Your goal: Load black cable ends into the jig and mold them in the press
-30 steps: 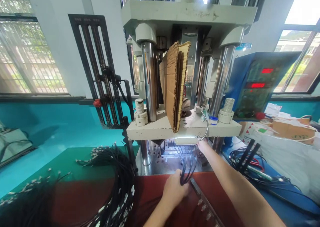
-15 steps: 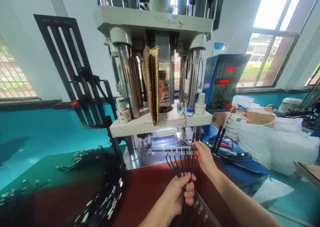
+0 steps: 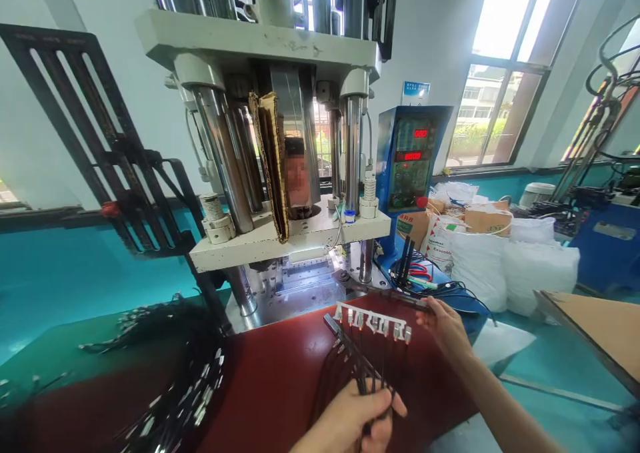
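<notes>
Hands (image 3: 354,410) hold forward-pointing cables (image 3: 374,368) (left) and a crosswise bar (image 3: 400,297) (right).

Single head-worn view, forward and slightly down, close over the hands (image 3: 367,416) and table (image 3: 280,373).

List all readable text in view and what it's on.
"科技": carton beside the control box; character before it unclear.
"Exxon", faint: white sack; rest blurred.
Red displays: likely zeros, too blurred to quote.
Blue wall sign: too small.
Open brown box: marking illegible.
</notes>
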Action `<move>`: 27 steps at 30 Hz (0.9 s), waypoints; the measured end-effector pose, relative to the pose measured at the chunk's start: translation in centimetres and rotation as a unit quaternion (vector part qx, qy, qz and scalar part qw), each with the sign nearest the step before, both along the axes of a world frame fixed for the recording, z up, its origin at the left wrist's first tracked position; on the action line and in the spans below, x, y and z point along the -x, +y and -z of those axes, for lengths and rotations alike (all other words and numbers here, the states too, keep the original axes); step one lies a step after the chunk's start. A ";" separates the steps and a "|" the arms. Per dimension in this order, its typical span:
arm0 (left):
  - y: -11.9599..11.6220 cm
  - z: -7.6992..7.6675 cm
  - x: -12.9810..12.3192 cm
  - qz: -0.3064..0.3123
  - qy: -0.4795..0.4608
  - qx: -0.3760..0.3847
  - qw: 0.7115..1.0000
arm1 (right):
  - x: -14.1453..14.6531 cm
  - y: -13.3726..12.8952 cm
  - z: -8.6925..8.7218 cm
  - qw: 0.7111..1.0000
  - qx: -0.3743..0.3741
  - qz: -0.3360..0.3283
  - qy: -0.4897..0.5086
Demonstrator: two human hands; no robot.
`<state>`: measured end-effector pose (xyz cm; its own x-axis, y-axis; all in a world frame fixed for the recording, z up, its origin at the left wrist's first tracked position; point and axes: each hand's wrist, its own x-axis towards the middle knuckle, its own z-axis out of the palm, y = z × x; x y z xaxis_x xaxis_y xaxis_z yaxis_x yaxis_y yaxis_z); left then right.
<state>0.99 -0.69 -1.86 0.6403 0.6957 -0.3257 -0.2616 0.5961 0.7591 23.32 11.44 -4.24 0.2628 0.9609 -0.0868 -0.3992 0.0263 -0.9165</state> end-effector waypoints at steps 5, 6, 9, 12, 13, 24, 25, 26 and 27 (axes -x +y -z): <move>0.4 -0.3 -0.1 0.006 -0.022 0.027 0.999 | -2.1 -3.6 1.1 0.995 0.024 -0.025 -0.091; 0.5 -0.1 -0.1 0.003 -0.021 0.029 0.999 | -2.4 -4.2 1.1 0.990 0.020 -0.045 -0.128; 0.6 0.3 -0.2 -0.007 -0.015 0.029 0.999 | -3.1 -5.3 1.1 0.938 -0.021 -0.100 -0.331; 0.6 0.4 -0.4 -0.009 -0.003 0.023 1.000 | -3.5 -5.6 1.4 0.829 -0.085 -0.096 -0.545; 0.5 0.3 -0.5 -0.009 0.003 0.019 1.000 | -3.5 -5.6 1.5 0.794 -0.100 -0.088 -0.593; 0.0 0.1 -1.6 0.034 0.090 -0.078 0.992 | 2.9 -6.8 -6.6 0.720 -0.292 -0.161 -0.609; -0.1 -0.1 -1.6 0.036 0.101 -0.107 0.988 | 3.3 -6.6 -7.1 0.715 -0.306 -0.174 -0.605; -0.3 -0.4 -1.6 0.036 0.107 -0.132 0.985 | 3.2 -6.4 -7.5 0.721 -0.313 -0.178 -0.592; -0.5 -0.8 -1.4 0.035 0.109 -0.150 0.982 | 2.7 -6.0 -7.6 0.740 -0.310 -0.165 -0.574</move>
